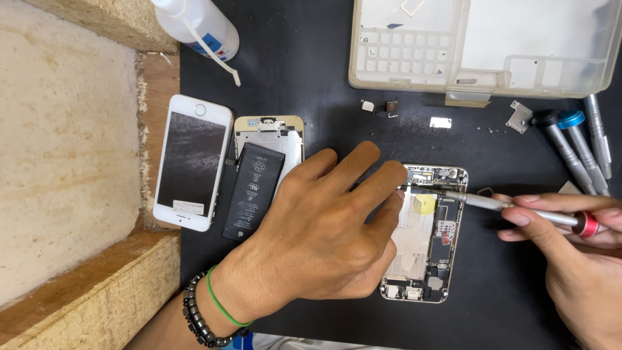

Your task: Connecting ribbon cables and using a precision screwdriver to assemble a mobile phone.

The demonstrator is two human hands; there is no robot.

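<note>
- Left hand lies open, fingers spread, pressing the opened phone chassis on the black mat.
- Right hand pinches a precision screwdriver; its tip seems to touch the chassis's top edge.
- A loose battery lies left.

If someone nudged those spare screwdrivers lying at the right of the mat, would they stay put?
Probably not. The spare screwdrivers have round metal shafts, so they would likely roll on the flat black mat. They look stiff and fairly heavy for their size. Their knurled grips should keep fingers from slipping.
</note>
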